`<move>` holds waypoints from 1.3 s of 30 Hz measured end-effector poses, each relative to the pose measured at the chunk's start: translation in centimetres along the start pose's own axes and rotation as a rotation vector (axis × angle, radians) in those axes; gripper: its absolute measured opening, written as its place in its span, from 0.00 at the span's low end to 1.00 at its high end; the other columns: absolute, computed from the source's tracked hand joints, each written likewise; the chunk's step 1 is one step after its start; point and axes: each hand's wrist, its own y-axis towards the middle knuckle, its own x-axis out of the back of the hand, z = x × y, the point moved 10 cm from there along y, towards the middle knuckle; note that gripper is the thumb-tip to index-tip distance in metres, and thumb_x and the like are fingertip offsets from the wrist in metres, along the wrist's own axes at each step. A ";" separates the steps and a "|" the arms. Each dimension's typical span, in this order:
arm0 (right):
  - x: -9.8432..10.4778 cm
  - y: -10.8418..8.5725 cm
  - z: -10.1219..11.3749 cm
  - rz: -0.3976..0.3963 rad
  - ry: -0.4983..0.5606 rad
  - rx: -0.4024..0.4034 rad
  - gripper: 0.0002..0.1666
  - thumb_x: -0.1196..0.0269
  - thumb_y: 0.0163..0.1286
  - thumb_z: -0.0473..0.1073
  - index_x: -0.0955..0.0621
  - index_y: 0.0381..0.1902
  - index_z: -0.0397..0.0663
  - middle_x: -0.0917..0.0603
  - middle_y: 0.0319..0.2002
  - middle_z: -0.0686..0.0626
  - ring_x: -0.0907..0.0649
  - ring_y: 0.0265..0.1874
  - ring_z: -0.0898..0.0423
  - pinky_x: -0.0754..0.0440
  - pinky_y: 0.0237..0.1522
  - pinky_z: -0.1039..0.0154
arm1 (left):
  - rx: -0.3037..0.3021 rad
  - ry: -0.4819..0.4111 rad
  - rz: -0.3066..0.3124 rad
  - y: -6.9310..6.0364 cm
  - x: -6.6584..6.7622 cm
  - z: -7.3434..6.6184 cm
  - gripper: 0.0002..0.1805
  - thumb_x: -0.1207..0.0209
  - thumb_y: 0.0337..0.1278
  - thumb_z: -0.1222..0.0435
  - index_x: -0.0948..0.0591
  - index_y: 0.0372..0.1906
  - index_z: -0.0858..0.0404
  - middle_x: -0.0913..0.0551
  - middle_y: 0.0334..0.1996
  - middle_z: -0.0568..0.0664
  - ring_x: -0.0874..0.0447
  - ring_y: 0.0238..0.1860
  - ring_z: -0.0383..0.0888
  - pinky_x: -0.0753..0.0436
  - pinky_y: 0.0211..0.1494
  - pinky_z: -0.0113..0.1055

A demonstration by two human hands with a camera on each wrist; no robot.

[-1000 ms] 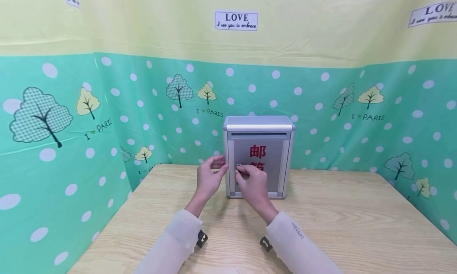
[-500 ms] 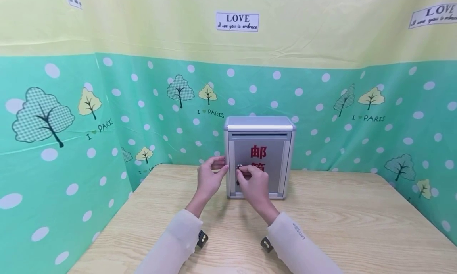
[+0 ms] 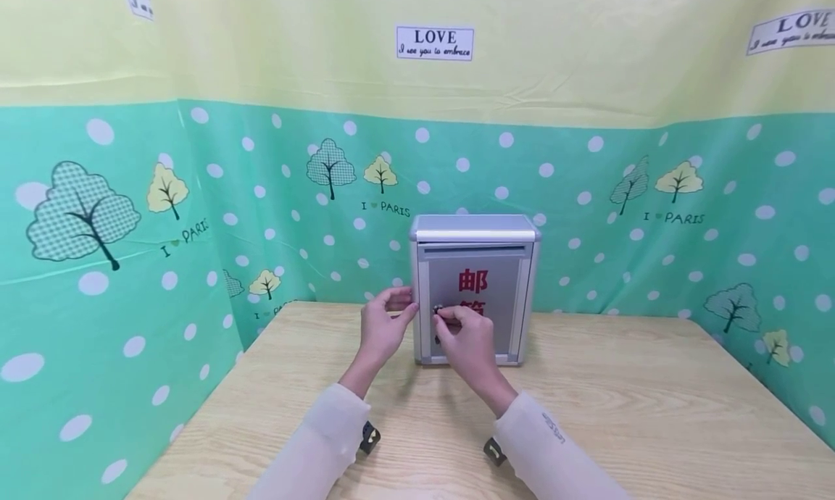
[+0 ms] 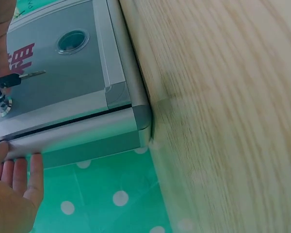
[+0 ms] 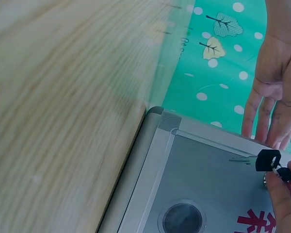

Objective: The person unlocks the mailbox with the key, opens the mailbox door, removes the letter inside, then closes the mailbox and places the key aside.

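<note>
A silver-grey metal mailbox [image 3: 504, 290] with red characters and a top slot stands upright on the table. My right hand [image 3: 468, 337] pinches the black-headed key [image 5: 285, 174] in the lock [image 4: 5, 108] at the door's left side. A second key [image 5: 267, 160] dangles from the same ring. The door stands slightly ajar, with a thin dark gap along its left edge in the left wrist view. My left hand [image 3: 383, 327] touches the mailbox's left side with its thumb and fairly straight fingers, steadying it. Part of the characters is hidden behind my right hand.
The wood-grain table [image 3: 607, 398] extends to both sides and in front of the mailbox. Green and yellow printed cloth [image 3: 574, 159] hangs close behind it and along the sides. A round window [image 5: 182, 218] sits low in the mailbox door.
My right hand has drawn back slightly toward me and to the right with the key, and the door's left edge has come slightly away from the frame. My left hand stays at the mailbox's side.
</note>
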 end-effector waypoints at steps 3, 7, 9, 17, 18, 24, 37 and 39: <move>0.1 -0.2 0.2 0.007 -0.009 0.021 0.05 0.28 0.62 0.30 0.13 0.37 0.37 0.10 0.35 0.42 0.11 0.30 0.54 0.13 0.34 0.74 | 0.003 0.000 0.005 0.0 0.0 0.1 0.16 0.30 0.61 0.69 0.16 0.54 0.63 0.12 0.45 0.53 0.12 0.46 0.49 0.10 0.50 0.37; 0.3 -0.3 0.6 0.014 -0.033 0.064 0.05 0.28 0.62 0.29 0.13 0.37 0.36 0.10 0.35 0.42 0.11 0.30 0.54 0.13 0.34 0.74 | 0.000 0.000 0.009 -0.1 0.0 0.2 0.16 0.30 0.61 0.69 0.16 0.54 0.63 0.12 0.45 0.53 0.12 0.46 0.49 0.10 0.50 0.38; 0.4 -0.3 0.8 0.019 -0.052 0.088 0.06 0.28 0.62 0.29 0.13 0.37 0.36 0.10 0.35 0.42 0.11 0.31 0.55 0.13 0.35 0.74 | -0.004 -0.002 0.008 0.0 0.0 0.2 0.16 0.30 0.60 0.70 0.16 0.54 0.63 0.12 0.45 0.53 0.12 0.46 0.49 0.10 0.50 0.37; 0.8 -0.5 1.9 0.054 -0.083 0.178 0.08 0.27 0.60 0.27 0.13 0.37 0.36 0.10 0.34 0.43 0.11 0.32 0.54 0.12 0.36 0.72 | -0.012 -0.009 -0.002 0.2 0.2 0.2 0.17 0.30 0.59 0.71 0.16 0.53 0.64 0.12 0.45 0.54 0.12 0.46 0.50 0.11 0.49 0.35; 0.9 -0.6 2.1 0.058 -0.084 0.192 0.08 0.27 0.60 0.27 0.13 0.37 0.36 0.10 0.34 0.43 0.11 0.32 0.54 0.12 0.36 0.72 | -0.013 -0.011 -0.002 0.2 0.2 0.2 0.17 0.30 0.59 0.71 0.16 0.53 0.65 0.12 0.45 0.54 0.12 0.46 0.50 0.11 0.49 0.35; 1.6 -0.7 2.6 0.084 -0.073 0.263 0.09 0.26 0.58 0.27 0.13 0.37 0.37 0.10 0.34 0.44 0.11 0.32 0.53 0.12 0.37 0.72 | -0.022 -0.016 0.006 0.1 0.0 0.0 0.17 0.30 0.59 0.72 0.16 0.53 0.66 0.11 0.44 0.56 0.12 0.46 0.51 0.10 0.49 0.36; 2.8 -1.3 3.5 0.156 -0.068 0.406 0.10 0.23 0.55 0.28 0.11 0.36 0.36 0.09 0.36 0.42 0.09 0.34 0.50 0.14 0.38 0.76 | -0.012 -0.020 0.009 0.1 0.0 -0.1 0.16 0.30 0.59 0.71 0.16 0.53 0.66 0.12 0.43 0.56 0.12 0.44 0.50 0.10 0.46 0.33; 3.0 -1.4 3.7 0.166 -0.071 0.421 0.10 0.23 0.54 0.27 0.11 0.36 0.36 0.09 0.36 0.42 0.09 0.34 0.50 0.14 0.38 0.76 | -0.012 -0.015 0.008 0.2 0.0 -0.1 0.16 0.30 0.59 0.71 0.16 0.53 0.66 0.11 0.43 0.55 0.12 0.44 0.50 0.10 0.46 0.33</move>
